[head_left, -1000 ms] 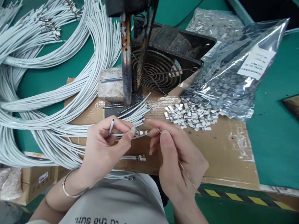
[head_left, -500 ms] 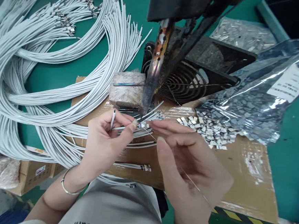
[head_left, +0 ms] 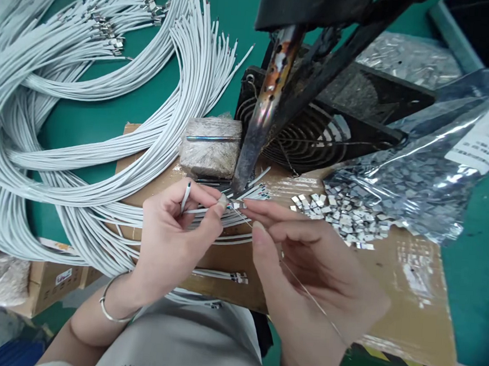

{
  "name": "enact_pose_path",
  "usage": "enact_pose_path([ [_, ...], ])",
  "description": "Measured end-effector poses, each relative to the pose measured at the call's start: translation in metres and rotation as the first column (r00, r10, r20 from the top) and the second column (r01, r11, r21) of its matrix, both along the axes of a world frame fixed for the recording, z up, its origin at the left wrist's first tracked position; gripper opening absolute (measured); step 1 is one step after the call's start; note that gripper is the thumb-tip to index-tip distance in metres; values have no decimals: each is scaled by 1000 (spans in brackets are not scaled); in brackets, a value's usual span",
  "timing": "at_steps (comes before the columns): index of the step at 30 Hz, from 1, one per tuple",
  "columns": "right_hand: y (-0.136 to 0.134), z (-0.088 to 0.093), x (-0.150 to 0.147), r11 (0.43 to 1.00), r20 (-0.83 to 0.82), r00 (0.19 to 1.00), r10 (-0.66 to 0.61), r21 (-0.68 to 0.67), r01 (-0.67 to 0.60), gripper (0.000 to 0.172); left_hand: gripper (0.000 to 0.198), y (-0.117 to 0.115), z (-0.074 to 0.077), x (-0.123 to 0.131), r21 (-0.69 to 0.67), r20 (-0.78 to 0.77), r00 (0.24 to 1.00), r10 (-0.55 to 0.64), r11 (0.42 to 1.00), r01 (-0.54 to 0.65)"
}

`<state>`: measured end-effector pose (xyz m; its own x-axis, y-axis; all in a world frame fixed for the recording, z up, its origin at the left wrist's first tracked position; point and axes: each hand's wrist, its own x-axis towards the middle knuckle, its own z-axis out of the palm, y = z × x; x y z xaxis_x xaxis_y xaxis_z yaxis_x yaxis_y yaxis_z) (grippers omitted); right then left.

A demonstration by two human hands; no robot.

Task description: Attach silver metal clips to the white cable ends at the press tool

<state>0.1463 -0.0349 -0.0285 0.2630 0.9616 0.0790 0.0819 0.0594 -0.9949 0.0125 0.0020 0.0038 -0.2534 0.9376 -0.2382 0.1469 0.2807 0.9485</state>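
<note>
My left hand (head_left: pixel 173 234) is closed in a pinch on a thin white cable (head_left: pixel 200 209), holding its metal end just under the tip of a fixed soldering iron (head_left: pixel 263 122). My right hand (head_left: pixel 314 267) pinches a fine solder wire (head_left: pixel 303 292) between thumb and forefinger and points its end at the cable tip beside the iron. Both hands hover over a cardboard sheet (head_left: pixel 406 275) covered in tape.
Large bundles of white cables (head_left: pixel 64 112) lie across the green table on the left. A black fan (head_left: pixel 316 132) sits behind the iron, a cleaning sponge block (head_left: pixel 208 152) beside it. Small metal shells (head_left: pixel 347 216) spill from a clear bag (head_left: pixel 432 169) on the right.
The view has closed in on the soldering iron. Both hands have brought the cable end and solder wire up closer to the iron's tip.
</note>
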Motion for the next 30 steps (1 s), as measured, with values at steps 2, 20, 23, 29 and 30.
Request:
enact_pose_path([
  [2,0,0,0,1000,7,1000,-5,-7,5,20,15,0,0,0,0,0,1000,0,1000,0],
  [20,6,1,-2,1000,-23,1000,-9,-25,8,19,16,6,-1,1,32,-6,1000,17,999,-17],
  [23,7,2,-3,1000,-25,1000,-19,2,19,19,16,8,1,2,45,8,1000,11,999,-12],
  [29,11,6,-4,998,0,999,-42,54,42,20,17,10,4,2,64,9,1000,0,998,-1],
  [30,11,6,-4,997,3,999,-44,57,44,20,17,10,4,2,67,10,1000,-3,998,2],
])
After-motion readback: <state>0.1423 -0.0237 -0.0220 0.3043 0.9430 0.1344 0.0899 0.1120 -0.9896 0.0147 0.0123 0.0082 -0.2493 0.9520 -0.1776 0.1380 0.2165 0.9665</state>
